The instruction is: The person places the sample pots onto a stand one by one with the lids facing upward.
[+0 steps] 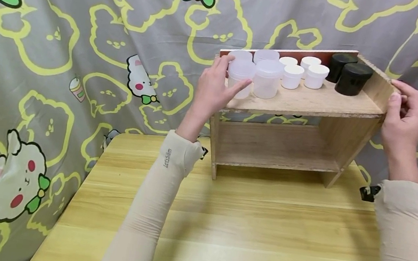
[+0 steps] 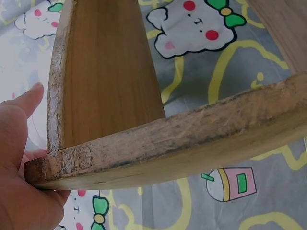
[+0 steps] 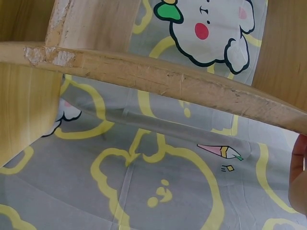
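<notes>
A two-level wooden shelf (image 1: 307,103) stands at the back of the table, with small lidded jars on its top board. My left hand (image 1: 214,89) grips the top left corner, its thumb spread beside a translucent jar (image 1: 267,80); in the left wrist view the hand wraps the corner of the wood (image 2: 112,152). At the other end, my right hand (image 1: 406,119) holds the edge of the raised right side board (image 1: 381,85), fingers curled outside it. Only part of that hand (image 3: 298,179) shows at the edge of the right wrist view.
Several translucent jars stand at the left of the top board, several white jars (image 1: 316,76) in the middle and two black jars (image 1: 353,79) at the right. A patterned grey curtain (image 1: 129,14) hangs behind the light wooden table (image 1: 270,240).
</notes>
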### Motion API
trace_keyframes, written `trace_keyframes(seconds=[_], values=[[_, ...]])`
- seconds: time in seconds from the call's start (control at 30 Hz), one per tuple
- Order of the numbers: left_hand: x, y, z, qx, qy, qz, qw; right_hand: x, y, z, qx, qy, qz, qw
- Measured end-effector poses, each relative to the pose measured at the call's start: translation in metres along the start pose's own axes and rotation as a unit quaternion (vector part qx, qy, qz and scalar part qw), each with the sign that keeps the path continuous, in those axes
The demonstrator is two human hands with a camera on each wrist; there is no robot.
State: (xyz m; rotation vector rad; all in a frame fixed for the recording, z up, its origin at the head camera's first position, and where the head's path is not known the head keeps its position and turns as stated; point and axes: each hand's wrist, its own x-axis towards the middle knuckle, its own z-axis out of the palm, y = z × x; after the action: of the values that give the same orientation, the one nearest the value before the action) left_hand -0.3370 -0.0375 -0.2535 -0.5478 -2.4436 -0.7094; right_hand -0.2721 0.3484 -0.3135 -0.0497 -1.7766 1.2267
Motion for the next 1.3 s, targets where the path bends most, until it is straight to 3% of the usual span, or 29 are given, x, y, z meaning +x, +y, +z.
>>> trace_keyframes(seconds=[0.33,0.67,1.0,1.3], values=[[-0.001,-0.002,-0.001,0.0,0.002,0.003,1.0,0.013,0.03,-0.001,-0.008,-0.005,-0.003,1.0],[0.001,-0.002,-0.001,0.001,-0.002,-0.001,1.0,0.006,0.007,0.001,0.0,-0.005,-0.001,1.0],[0.0,-0.003,0.002,0.024,0.0,0.015,0.9996,0.007,0.015,0.0,-0.007,-0.005,0.0,1.0],[0.0,-0.002,0.002,0.032,-0.007,0.005,0.9995,0.002,0.002,0.0,-0.001,-0.001,0.003,1.0]])
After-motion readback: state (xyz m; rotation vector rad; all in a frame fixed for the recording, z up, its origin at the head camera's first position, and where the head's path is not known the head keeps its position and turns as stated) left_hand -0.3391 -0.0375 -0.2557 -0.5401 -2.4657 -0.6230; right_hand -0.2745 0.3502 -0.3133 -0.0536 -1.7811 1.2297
